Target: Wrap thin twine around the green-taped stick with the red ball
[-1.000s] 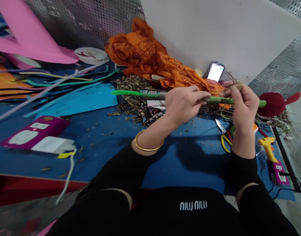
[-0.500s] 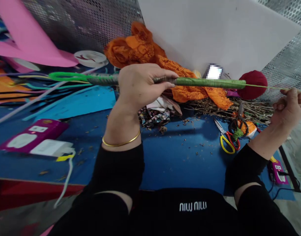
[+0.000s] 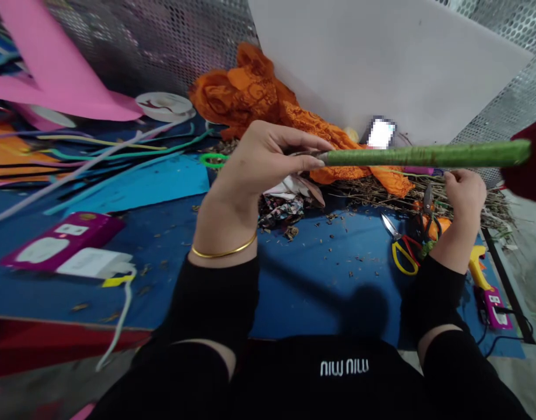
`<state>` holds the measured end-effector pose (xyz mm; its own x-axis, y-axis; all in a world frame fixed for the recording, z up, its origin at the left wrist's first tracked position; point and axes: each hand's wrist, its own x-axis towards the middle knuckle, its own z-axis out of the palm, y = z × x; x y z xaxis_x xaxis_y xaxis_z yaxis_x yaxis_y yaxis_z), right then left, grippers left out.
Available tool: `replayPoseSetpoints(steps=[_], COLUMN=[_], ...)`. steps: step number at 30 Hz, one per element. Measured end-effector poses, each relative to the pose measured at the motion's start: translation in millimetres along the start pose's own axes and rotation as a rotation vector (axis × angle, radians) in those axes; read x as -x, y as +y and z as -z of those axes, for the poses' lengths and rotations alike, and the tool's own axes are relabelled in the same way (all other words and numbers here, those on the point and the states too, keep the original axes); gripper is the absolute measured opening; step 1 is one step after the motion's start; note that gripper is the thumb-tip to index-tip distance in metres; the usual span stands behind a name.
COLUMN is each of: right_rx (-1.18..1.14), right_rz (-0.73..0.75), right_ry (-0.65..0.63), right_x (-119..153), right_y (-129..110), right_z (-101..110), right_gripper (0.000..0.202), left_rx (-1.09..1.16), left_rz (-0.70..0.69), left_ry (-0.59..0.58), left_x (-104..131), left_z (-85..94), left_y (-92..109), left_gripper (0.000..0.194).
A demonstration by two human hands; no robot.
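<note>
L hand (image 3: pixel 268 154) pinches the wrapped stick (image 3: pixel 417 156) btwn thumb & fingers at its grey section, held up over the table, green-wrapped part pointing R. R hand (image 3: pixel 467 192) is curled narrow, just below & behind the stick; looks to have a thin green strand (image 3: pixel 419 175) at its fingertips. Dark red ball (image 3: pixel 531 169), cut off by the frame edge, is near the stick's R end; can't tell if they touch. Bright green loop (image 3: pixel 215 165) peeks out past the L wrist.

Change vs half a sec ago: R hand was stretched way out R w/ the strand taut past the ball; now it's back in under the stick, strand no longer pulled out past the end. Stick has also shifted R. Prob. means the strand's being worked round the stick, L hand steadying.

Surface: blue table (image 3: pixel 303 262) w/ dry crumbs. Purple power strip (image 3: pixel 58 242) & white adapter (image 3: pixel 93 262) on L; yellow-&-red-handled scissors (image 3: pixel 404 259) + yellow glue gun (image 3: pixel 480 265) on R. Farther back: blue sheet (image 3: pixel 136 181), dry twigs (image 3: pixel 355 192), orange cloth (image 3: pixel 246 93), white spool (image 3: pixel 163 106), pink sheet (image 3: pixel 66 64), phone (image 3: pixel 380 133) (screen blurred).

Room: white board (image 3: pixel 359 70) leaning at back, perforated metal panel (image 3: pixel 154 41) behind, grey floor off R.
</note>
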<state>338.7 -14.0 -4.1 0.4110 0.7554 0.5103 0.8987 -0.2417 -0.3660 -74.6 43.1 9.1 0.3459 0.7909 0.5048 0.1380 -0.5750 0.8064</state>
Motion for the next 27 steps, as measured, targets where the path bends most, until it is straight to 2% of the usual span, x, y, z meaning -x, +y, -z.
replayPoseSetpoints(steps=[2,4,8,11,14,17,20,23,25,27], right_rx=[-0.032,-0.247,-0.795,-0.979,-0.844,-0.647,-0.764,-1.007,-1.134,-1.217], right_rz=[0.051,0.198,0.456,0.478,0.515,0.667,0.732,0.741,0.686,0.59], right_ry=[0.07,0.069,-0.206,-0.338,-0.305,-0.11,0.047,-0.012,-0.101,-0.133], right_x=[7,18,50,72,86,92,93,93,93,94], right_y=[-23,-53,-115,-142,-151,-153,-155,-158,-158,-158], right_z=[2,0,-22,-43,-45,-32,-22,-26,-33,-38], right_gripper=[0.026,0.03,0.043,0.043,0.034,0.032,0.029,0.034,0.039,0.041], left_rx=[0.075,0.137,0.235,0.278,0.275,0.282,0.29,0.28,0.246,0.184], left_rz=[0.018,0.052,0.09,0.123,0.14,0.165,0.186,0.178,0.167,0.151], left_ry=[0.041,0.094,0.083,0.052,0.05,0.061,0.061,0.054,0.037,0.008], left_x=[0,0,1,1,0,-2,-4,-4,-4,-3], left_z=[-12.3,-24.5,-41.6,-47.3,-49.3,-50.3,-52.3,-56.2,-59.6,-63.0], left_y=[4,7,12,12,12,11,11,10,8,4], left_gripper=[0.02,0.026,0.026,0.027,0.026,0.024,0.022,0.02,0.022,0.024])
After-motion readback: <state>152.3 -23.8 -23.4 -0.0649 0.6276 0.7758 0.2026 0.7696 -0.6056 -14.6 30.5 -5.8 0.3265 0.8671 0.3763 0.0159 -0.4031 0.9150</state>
